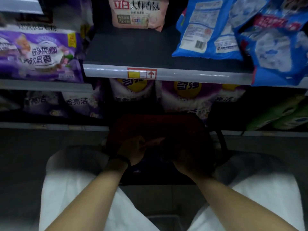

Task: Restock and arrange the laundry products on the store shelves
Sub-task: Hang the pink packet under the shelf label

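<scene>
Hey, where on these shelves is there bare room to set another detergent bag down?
The dark shelf is bare in front of the pink bag, between the purple bag and the blue bags. Below it, purple-and-white bags are crowded side by side.

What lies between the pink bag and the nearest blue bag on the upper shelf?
Nothing; the head view shows only bare dark shelf between the pink bag and the blue bag.

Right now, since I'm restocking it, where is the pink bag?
Head view, top centre: the pink bag sits back on the dark shelf, purple bag left, blue bag right.
</scene>
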A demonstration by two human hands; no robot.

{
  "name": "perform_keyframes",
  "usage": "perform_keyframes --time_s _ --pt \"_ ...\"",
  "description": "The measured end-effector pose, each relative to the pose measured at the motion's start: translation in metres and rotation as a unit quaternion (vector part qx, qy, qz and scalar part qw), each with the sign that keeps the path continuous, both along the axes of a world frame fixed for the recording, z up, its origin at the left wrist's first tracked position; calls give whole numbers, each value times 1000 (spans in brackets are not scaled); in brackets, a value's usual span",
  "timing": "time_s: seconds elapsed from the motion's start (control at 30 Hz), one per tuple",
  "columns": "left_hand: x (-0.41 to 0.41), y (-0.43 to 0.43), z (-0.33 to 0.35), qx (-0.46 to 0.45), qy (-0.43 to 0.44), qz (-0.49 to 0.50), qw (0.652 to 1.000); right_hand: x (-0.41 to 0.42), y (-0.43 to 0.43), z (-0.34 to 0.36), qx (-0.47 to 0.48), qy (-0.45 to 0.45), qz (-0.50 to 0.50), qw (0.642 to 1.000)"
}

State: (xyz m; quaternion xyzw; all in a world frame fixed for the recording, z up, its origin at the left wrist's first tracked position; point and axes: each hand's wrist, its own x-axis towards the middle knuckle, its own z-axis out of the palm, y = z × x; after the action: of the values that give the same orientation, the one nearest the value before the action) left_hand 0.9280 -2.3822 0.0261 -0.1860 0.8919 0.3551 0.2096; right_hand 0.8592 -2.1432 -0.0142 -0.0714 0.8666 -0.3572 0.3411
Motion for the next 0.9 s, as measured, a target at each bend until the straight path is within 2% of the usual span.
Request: perform_keyframes --time_s 0.1,0.2,0.33,0.4,0.53,0.67,0.73,0.8,0.9 --pt "0 0 -10 -10 -51 -29 998 -14 -23 4 23 64 21 997" --pt "-3 -3 -12 -10 -62 -39 997 -25 -49 -2 51 118 59 990" --pt "0 -6 -19 -33 -77 -59 995 -33 -61 -14 110 14 62 992" --pt "2 -3 -22 -40 -90 -69 993 -28 -60 -18 120 8 48 992" --pt "4 5 -13 -41 -120 -79 989 -7 -53 -23 97 45 53 993" --pt "12 13 -6 -48 -165 -120 978 21 -46 -11 71 153 71 983" --pt "16 20 0 -51 -171 -136 974 37 -41 4 23 250 15 968" --pt "19 27 3 -51 -170 -161 971 42 -38 15 -36 294 -24 955" --pt "21 37 -3 -55 -160 -192 967 25 -32 50 -10 228 -20 973"
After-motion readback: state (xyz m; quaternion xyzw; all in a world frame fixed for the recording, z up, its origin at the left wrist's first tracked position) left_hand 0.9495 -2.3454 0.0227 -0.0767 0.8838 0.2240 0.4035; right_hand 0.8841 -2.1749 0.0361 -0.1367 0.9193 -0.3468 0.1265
